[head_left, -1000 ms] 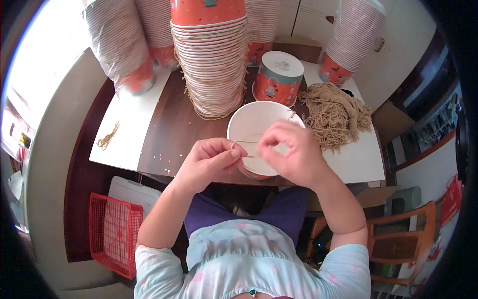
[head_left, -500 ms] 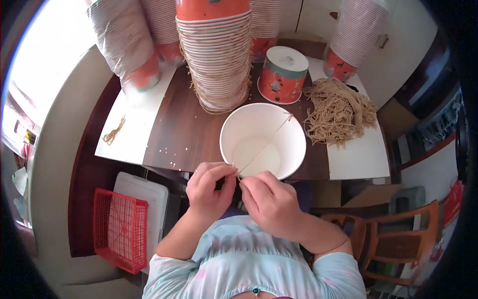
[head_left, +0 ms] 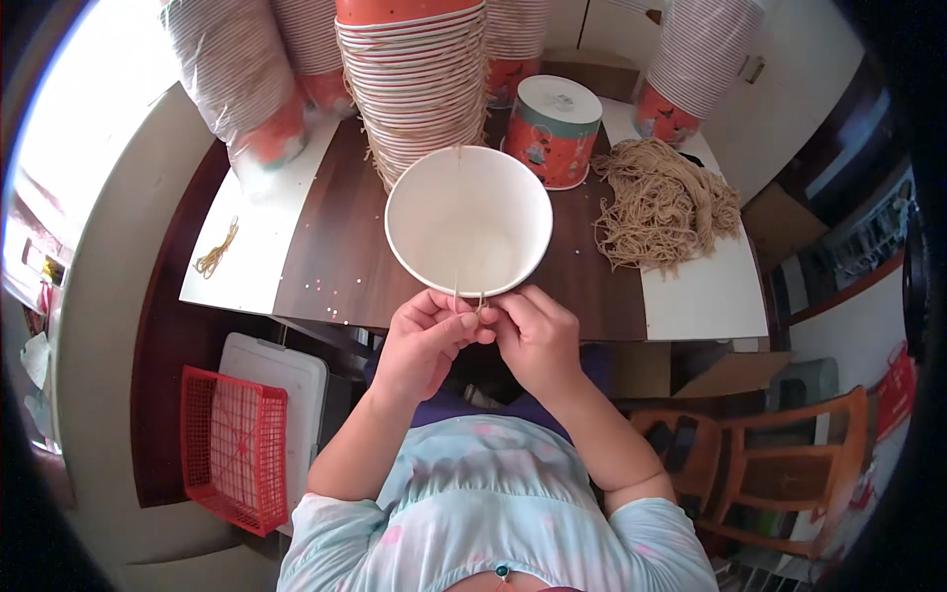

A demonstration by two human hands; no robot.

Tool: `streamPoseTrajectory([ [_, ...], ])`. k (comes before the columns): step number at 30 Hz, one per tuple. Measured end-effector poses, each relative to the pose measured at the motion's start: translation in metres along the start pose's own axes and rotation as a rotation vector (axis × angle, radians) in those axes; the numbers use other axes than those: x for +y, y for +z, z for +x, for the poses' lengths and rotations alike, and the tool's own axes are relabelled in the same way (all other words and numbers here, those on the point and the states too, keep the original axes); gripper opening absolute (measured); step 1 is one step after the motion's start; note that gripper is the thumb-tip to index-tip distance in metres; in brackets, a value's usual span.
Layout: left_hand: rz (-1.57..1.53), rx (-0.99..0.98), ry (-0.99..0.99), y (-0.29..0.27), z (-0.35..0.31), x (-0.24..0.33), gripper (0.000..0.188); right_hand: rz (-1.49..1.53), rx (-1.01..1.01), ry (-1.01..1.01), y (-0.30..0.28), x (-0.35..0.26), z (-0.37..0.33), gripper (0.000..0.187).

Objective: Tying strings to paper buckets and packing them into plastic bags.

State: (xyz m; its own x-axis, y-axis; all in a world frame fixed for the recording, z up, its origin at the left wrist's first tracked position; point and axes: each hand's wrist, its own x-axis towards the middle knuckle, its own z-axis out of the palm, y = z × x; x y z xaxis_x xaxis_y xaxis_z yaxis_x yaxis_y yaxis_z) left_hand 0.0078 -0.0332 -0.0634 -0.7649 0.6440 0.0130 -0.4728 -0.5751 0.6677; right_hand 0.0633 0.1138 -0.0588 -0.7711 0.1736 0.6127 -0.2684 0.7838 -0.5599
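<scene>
A paper bucket [head_left: 469, 212], white inside, faces me with its mouth at the table's near edge. My left hand [head_left: 426, 340] is at its near rim, thumb and fingers pinching a thin tan cord [head_left: 481, 300]. Close beside it, my right hand [head_left: 541, 337] pinches at the same cord, its fingertips against the rim. A short strand stands up just inside the near rim. On the opposite rim, a small bit of cord shows at a hole. Whether the cord is knotted is hidden by my fingers.
A tall stack of buckets [head_left: 414, 99] with cord handles stands behind. Right of it are an upturned orange bucket [head_left: 552, 138] and a heap of tan cords [head_left: 666, 207]. A few cords [head_left: 217, 249] lie left. Below are a red basket [head_left: 235, 449] and a wooden chair [head_left: 789, 464].
The bucket has turned and shifted left and away from me. Both hands have moved up to its near rim. The cord that stretched across its inside no longer shows there.
</scene>
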Motion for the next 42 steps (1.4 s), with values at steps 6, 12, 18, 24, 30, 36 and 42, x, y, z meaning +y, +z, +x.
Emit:
streamPoseTrajectory([
  [6,0.102,0.088,0.047,0.002,-0.009,0.009,0.006,0.427,-0.070,0.251,-0.002,-0.007,0.007,0.007],
  [12,0.338,0.103,0.178,0.002,-0.010,0.018,0.008,0.618,-0.164,0.395,-0.021,-0.003,0.001,0.006],
  [18,0.433,0.103,0.208,0.004,-0.008,0.028,0.009,0.814,-0.074,0.442,-0.020,-0.012,-0.002,0.024],
  [24,0.559,0.038,0.220,0.002,-0.009,0.035,0.009,-0.070,-0.037,-0.295,-0.028,-0.024,0.029,0.034],
  [30,0.693,0.029,0.258,-0.001,-0.006,0.038,0.009,-0.092,-0.078,-0.413,-0.021,-0.009,0.041,0.018],
  [36,0.578,0.032,0.244,-0.002,-0.006,0.037,0.010,-0.182,-0.048,-0.396,-0.037,-0.017,0.034,0.019],
  [42,0.554,-0.017,0.232,0.006,-0.003,0.034,0.010,-0.273,0.024,-0.469,-0.019,-0.010,0.039,0.026],
])
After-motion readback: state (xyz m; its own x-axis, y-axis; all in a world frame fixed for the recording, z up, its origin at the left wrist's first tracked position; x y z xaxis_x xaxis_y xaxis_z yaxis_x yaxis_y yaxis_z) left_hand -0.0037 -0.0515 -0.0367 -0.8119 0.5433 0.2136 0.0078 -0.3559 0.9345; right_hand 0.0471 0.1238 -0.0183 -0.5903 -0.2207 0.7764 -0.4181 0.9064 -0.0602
